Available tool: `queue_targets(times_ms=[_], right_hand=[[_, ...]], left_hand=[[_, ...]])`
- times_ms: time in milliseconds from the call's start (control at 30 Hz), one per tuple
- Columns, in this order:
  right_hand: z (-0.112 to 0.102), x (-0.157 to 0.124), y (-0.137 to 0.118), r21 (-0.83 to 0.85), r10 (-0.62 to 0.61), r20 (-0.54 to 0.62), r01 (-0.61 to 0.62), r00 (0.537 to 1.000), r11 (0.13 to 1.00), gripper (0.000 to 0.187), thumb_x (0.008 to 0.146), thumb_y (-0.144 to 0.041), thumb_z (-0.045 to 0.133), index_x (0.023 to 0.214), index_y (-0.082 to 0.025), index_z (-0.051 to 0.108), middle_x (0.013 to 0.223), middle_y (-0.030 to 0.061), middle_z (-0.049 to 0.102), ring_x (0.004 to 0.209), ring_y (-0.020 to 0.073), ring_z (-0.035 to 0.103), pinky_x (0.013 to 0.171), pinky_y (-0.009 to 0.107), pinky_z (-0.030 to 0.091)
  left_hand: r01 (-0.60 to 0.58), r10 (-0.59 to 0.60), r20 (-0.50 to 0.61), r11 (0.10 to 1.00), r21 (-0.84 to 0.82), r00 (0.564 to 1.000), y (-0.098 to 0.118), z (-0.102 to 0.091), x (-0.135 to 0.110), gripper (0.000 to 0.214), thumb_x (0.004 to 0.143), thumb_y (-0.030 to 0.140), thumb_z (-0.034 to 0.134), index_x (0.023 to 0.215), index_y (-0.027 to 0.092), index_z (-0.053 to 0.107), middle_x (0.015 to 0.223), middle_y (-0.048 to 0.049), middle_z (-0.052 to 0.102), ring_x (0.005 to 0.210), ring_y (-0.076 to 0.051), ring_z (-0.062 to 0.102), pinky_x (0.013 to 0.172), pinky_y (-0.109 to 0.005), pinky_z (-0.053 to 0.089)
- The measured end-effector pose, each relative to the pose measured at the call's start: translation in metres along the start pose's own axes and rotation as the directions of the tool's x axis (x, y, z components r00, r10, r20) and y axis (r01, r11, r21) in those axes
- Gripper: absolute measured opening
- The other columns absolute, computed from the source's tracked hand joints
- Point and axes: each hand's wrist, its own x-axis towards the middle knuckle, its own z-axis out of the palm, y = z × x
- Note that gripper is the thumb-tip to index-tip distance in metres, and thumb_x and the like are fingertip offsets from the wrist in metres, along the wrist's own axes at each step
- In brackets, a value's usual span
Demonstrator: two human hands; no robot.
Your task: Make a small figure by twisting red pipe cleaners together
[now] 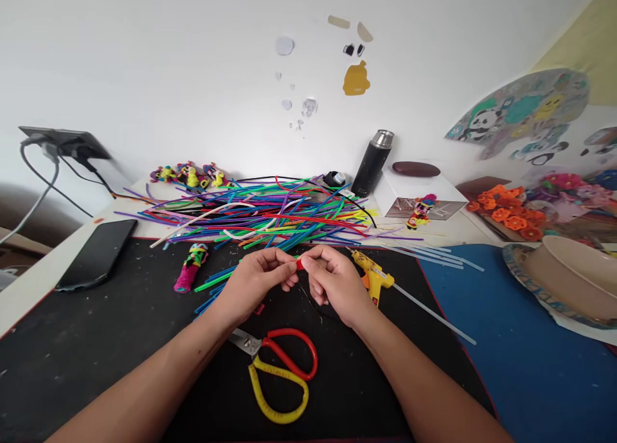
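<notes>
A short red piece (299,263), which looks like a bit of pipe cleaner, is pinched between my two hands above the black mat. My left hand (263,279) grips its left end with thumb and forefinger. On its other end, the thumb and forefinger of my right hand (335,282) are closed. Scissors (284,372) with one red and one yellow handle lie below my hands, their blades partly under my left forearm. A yellow glue gun (373,276) with a clear glue stick rests beyond my right hand. Left of my left hand lies a small pink and green figure (191,268).
Many coloured pipe cleaners (260,215) are heaped along the wall. A black phone (99,253) lies at left. A black flask (373,163) and white box (419,192) stand at the back, with glue sticks (434,255) nearby. A bowl (578,276) sits at right.
</notes>
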Motion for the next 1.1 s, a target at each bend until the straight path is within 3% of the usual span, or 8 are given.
queue_targets(times_ms=[433, 600, 733, 933, 1100], right_hand=[[-0.0037, 0.0009, 0.0004, -0.171, -0.088, 0.002, 0.087, 0.996, 0.981, 0.032, 0.093, -0.050, 0.069, 0.095, -0.019, 0.065, 0.054, -0.0084, 0.052, 0.040, 0.0079, 0.044, 0.041, 0.021, 0.033], [-0.0036, 0.0001, -0.0038, -0.131, -0.064, -0.029, 0.060, 0.998, 0.990, 0.036, 0.090, -0.054, 0.071, 0.091, -0.019, 0.064, 0.051, -0.0091, 0.050, 0.039, 0.0078, 0.044, 0.040, 0.021, 0.030], [-0.0025, -0.0001, -0.0043, -0.091, -0.068, -0.006, 0.067, 0.998, 0.994, 0.039, 0.088, -0.056, 0.075, 0.091, -0.019, 0.064, 0.050, -0.0100, 0.048, 0.038, 0.0076, 0.043, 0.040, 0.020, 0.030], [-0.0023, -0.0008, -0.0042, -0.079, -0.043, -0.001, 0.043, 0.999, 0.996, 0.043, 0.089, -0.061, 0.071, 0.092, -0.019, 0.065, 0.051, -0.0088, 0.050, 0.039, 0.0078, 0.043, 0.040, 0.021, 0.030], [-0.0040, -0.0001, -0.0088, -0.079, -0.064, -0.041, 0.060, 0.997, 0.995, 0.041, 0.091, -0.058, 0.069, 0.101, -0.018, 0.067, 0.055, -0.0077, 0.052, 0.041, 0.0085, 0.044, 0.040, 0.022, 0.030]], left_hand=[[-0.042, 0.043, -0.005, 0.997, 0.058, 0.999, 0.0025, 0.0012, 0.0010, 0.034, 0.077, 0.047, 0.087, 0.075, 0.017, 0.074, 0.070, -0.0028, 0.071, 0.064, -0.015, 0.061, 0.064, -0.027, 0.051], [-0.151, 0.150, -0.018, 0.988, -0.016, 0.988, 0.0003, 0.0036, -0.0004, 0.032, 0.078, 0.037, 0.089, 0.099, 0.019, 0.073, 0.088, -0.0020, 0.072, 0.076, -0.016, 0.066, 0.070, -0.028, 0.055], [-0.239, 0.242, -0.028, 0.967, 0.083, 0.970, 0.0004, 0.0047, -0.0023, 0.024, 0.079, 0.033, 0.088, 0.094, 0.019, 0.075, 0.090, -0.0032, 0.073, 0.085, -0.018, 0.067, 0.081, -0.031, 0.056], [-0.204, 0.218, -0.076, 0.966, 0.157, 0.973, 0.0054, 0.0044, -0.0047, 0.024, 0.079, 0.038, 0.086, 0.088, 0.018, 0.077, 0.082, -0.0031, 0.074, 0.074, -0.017, 0.067, 0.073, -0.029, 0.055], [-0.191, 0.201, -0.128, 0.978, 0.085, 0.971, 0.0077, 0.0014, -0.0035, 0.025, 0.078, 0.039, 0.088, 0.085, 0.018, 0.077, 0.075, -0.0014, 0.072, 0.068, -0.016, 0.066, 0.067, -0.027, 0.054]])
